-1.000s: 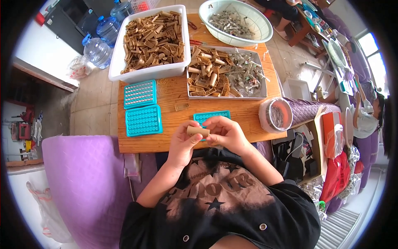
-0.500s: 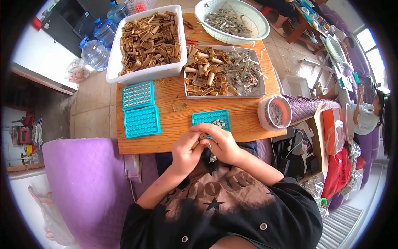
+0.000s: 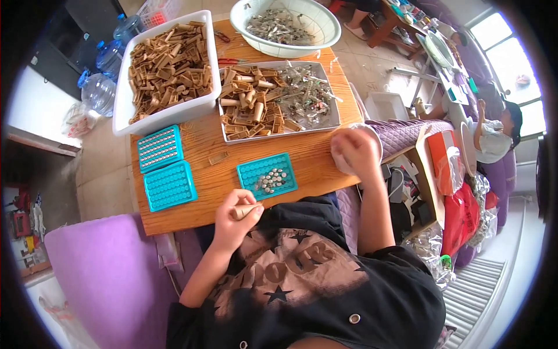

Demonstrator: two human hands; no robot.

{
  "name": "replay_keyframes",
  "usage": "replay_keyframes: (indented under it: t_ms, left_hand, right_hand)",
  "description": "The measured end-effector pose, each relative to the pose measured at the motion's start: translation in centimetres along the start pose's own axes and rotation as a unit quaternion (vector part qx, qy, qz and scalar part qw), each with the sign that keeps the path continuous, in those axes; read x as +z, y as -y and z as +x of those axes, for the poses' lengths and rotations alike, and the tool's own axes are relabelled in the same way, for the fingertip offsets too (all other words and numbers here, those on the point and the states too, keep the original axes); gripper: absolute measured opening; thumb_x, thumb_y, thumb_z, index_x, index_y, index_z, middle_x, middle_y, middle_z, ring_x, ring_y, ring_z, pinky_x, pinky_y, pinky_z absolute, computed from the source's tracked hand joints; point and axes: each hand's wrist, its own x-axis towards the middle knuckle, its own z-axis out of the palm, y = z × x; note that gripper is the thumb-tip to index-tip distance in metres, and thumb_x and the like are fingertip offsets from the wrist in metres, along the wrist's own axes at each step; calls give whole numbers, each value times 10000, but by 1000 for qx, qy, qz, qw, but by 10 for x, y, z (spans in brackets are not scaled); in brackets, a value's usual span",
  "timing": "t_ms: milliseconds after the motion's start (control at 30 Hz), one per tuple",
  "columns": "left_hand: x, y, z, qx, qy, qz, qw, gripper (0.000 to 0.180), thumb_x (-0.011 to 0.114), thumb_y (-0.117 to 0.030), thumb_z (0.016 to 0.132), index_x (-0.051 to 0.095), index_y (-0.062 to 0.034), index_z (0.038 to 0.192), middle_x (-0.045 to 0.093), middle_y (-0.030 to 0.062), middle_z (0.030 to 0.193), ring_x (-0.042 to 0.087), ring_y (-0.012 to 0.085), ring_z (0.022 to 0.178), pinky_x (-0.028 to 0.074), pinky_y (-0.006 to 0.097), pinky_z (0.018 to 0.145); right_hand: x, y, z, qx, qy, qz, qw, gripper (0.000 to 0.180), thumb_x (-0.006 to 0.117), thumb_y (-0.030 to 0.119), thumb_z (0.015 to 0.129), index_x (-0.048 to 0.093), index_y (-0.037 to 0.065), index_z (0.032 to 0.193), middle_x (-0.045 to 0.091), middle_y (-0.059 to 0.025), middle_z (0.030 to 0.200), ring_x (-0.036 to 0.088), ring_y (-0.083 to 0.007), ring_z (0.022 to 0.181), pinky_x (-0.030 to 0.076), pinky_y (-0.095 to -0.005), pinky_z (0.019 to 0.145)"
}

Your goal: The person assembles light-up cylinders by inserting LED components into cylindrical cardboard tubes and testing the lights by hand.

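The left hand [image 3: 232, 221] has its thumb and fingers closed around a tan tube [image 3: 243, 212], just in front of the teal tray [image 3: 251, 171] with loose silvery discs [image 3: 271, 181] on the wooden table [image 3: 317, 166]. The right hand [image 3: 357, 150] is over the round bin [image 3: 339, 158] near the table's right edge; it is blurred, so I cannot tell whether its fingertips meet or pinch anything.

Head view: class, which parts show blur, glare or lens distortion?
Head view, centre: the right hand is smeared, the left hand crisper; head view, upper right: the window glares nearly white; head view, corners: black, framing a rounded fisheye picture.
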Motion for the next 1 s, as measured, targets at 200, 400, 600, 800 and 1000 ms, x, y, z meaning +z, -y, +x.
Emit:
replay_keyframes:
  t_ms: [200,400,600,800,1000]
  left_hand:
    - [-6,8,15,92,15,-252,963,176,510,-233,965,492,-88,867,442,-16,679,429,96,610,392,259,627]
    - [-9,8,9,6,25,-324,946,215,488,-309,973,460,-100,930,387,-26,623,365,84,555,368,263,571]
    - [-10,7,9,-15,21,-318,948,207,504,-306,966,465,-105,935,393,-29,626,365,78,560,361,258,571]
    - [-6,7,9,-38,13,-309,950,199,505,-302,965,464,-110,934,390,-30,633,358,74,566,356,253,574]
    - [-2,5,10,-38,-4,-286,958,231,488,-340,969,454,-120,909,362,-35,594,344,73,532,330,241,534]
  right_hand:
    - [-43,-51,15,-9,24,-201,979,246,612,27,711,675,33,949,662,-168,922,631,-324,880,497,-380,782]
    - [-26,-77,25,-4,68,-331,941,250,706,102,668,664,40,907,656,-154,908,616,-315,906,482,-390,815]
    - [-26,-74,27,25,103,-342,934,244,709,115,661,670,56,895,659,-140,905,617,-305,907,485,-388,809]
    - [-27,-78,22,-3,92,-309,947,210,717,138,640,677,34,818,667,-138,828,628,-301,860,495,-397,775]
    - [-24,-75,20,26,79,-330,940,137,692,118,657,676,72,785,668,-121,820,632,-299,833,496,-392,755]
